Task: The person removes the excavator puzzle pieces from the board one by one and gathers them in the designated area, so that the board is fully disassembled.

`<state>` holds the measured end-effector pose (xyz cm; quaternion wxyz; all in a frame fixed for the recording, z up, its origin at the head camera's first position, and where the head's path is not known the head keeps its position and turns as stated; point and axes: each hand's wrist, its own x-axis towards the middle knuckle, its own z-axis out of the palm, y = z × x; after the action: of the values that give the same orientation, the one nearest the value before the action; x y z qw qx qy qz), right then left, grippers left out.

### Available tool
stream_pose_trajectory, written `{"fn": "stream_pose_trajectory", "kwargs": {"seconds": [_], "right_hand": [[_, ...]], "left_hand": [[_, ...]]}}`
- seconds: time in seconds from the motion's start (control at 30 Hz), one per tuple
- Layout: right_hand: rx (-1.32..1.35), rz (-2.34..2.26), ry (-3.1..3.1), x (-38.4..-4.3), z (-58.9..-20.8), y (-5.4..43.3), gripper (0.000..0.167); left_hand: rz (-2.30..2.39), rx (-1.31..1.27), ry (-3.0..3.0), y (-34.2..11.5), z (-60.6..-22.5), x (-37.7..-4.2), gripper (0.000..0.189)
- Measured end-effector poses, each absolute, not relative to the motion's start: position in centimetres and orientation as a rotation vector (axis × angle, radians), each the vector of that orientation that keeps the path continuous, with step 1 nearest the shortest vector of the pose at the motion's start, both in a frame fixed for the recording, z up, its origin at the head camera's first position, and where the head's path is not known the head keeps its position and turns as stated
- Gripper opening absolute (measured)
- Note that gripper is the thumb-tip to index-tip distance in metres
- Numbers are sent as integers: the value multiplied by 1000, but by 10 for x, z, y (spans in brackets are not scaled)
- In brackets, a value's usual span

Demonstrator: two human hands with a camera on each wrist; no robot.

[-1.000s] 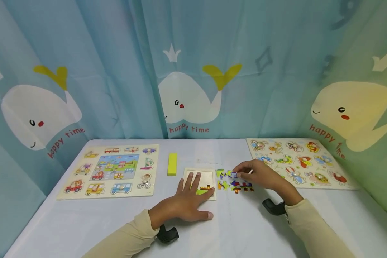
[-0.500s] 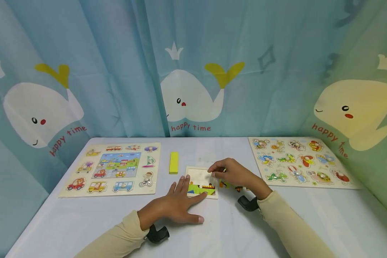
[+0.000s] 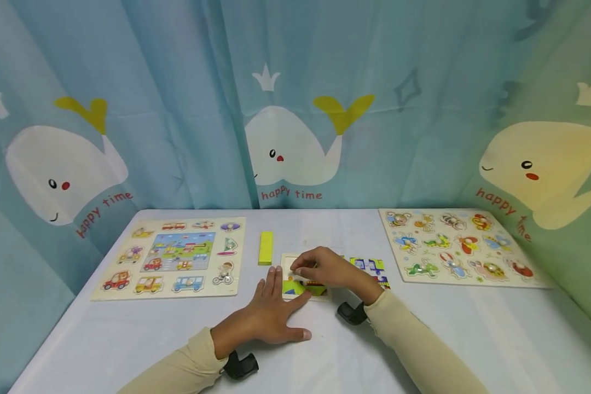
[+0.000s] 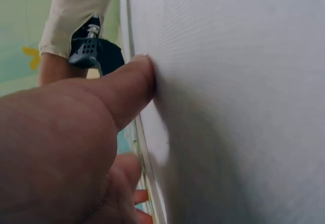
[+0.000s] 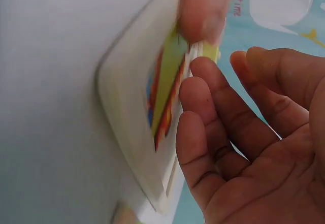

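My left hand (image 3: 271, 314) lies with fingers spread on the table, its fingertips at the lower left edge of a small wooden puzzle tray (image 3: 287, 261). Green puzzle pieces (image 3: 289, 287) fill the tray's lower part. Over the tray, my right hand (image 3: 325, 268) pinches a small puzzle piece (image 3: 301, 278) between thumb and forefinger; the fingers hide most of it. The right wrist view shows that hand (image 5: 249, 127) beside the tray (image 5: 122, 102), other fingers loosely curled. Loose puzzle pieces (image 3: 369, 265) lie right of the tray, partly hidden by the right forearm.
A yellow block (image 3: 265, 248) lies behind the tray. A vehicle peg puzzle board (image 3: 177, 260) is at the left, an insect one (image 3: 463, 246) at the right. A blue whale-print curtain (image 3: 295, 82) hangs along the table's back.
My right hand has moved left from the loose pieces to above the tray, bringing a puzzle piece with it. The left hand has shifted slightly left and stays at the tray's edge.
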<state>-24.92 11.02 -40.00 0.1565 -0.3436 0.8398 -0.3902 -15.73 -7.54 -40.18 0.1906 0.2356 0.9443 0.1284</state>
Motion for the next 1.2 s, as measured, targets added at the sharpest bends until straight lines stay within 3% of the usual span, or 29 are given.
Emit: {"fn": "stream_pose_trajectory", "kwargs": {"seconds": [1.2], "right_hand": [[-931,-1290,2195,-241,-405,96,19]], "left_hand": [[299,618,2665,-77,-408,-160,82]]}}
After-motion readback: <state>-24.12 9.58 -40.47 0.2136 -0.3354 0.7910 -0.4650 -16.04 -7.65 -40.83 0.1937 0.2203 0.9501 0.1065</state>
